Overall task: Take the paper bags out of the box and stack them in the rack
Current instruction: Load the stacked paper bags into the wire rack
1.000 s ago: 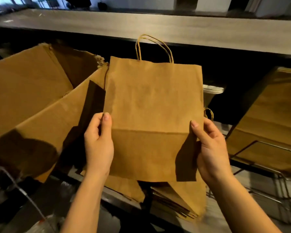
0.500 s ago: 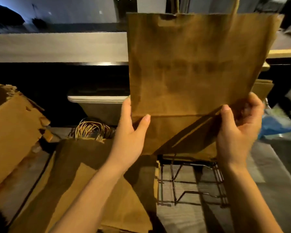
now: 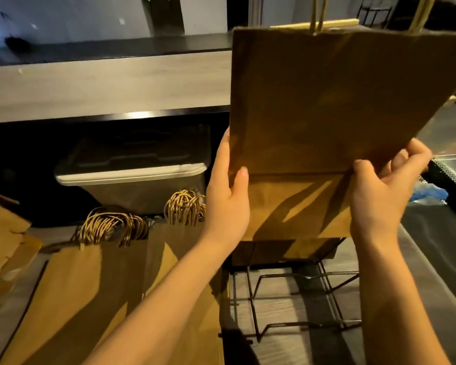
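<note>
With both hands (image 3: 228,204) (image 3: 379,196) pinching its lower corners, bag (image 3: 334,106) hangs upright (handles up) directly over rack (image 3: 295,299).

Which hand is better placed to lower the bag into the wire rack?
Probably the right hand: it grips the paper bag directly above the wire rack. The left hand holds the edge beside the stacked bags.
</note>
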Tool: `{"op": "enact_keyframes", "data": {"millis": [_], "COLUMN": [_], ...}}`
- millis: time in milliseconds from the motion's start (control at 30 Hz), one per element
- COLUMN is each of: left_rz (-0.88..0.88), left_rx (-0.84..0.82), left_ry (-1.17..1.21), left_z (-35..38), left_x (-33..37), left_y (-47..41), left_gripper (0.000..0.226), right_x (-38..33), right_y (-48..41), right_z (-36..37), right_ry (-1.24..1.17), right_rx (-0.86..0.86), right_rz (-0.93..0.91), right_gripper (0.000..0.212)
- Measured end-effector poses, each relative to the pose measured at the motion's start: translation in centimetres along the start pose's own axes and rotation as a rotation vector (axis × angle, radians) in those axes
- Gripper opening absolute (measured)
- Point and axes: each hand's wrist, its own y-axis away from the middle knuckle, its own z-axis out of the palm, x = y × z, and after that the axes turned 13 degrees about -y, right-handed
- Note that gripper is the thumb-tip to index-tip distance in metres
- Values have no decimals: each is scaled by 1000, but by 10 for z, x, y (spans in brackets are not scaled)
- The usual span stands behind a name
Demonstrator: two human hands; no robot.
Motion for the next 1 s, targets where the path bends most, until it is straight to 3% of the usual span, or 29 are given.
{"op": "enact_keyframes", "data": {"millis": [200,333,500,767,900,1000], "left_rz": [1,-43,-176,-300,-302,-272], "left_rx": [-9,-116,-133,-156,-215,-228], "left_ry": [67,24,-15,9,42,17], "left_z": [0,9,18,25,17,-2], "left_x": [2,-18,-45,-54,-56,-63], "left_y": [-17,-4,16,32,39,53], "left_gripper": [59,61,57,53,57,60], "right_x": [-1,15,34,41,29,11], "right_y": [-11,5,23,46,73,96], "right_z": [11,5,-13,-27,-13,4], "right_ry": [13,137,377,727,976,959], "right_rx": [-15,-22,-55,-262,-374,-539], "right_rz": [-43,22,110,197,180,185], "right_gripper": [50,68,82,106,98,93]}}
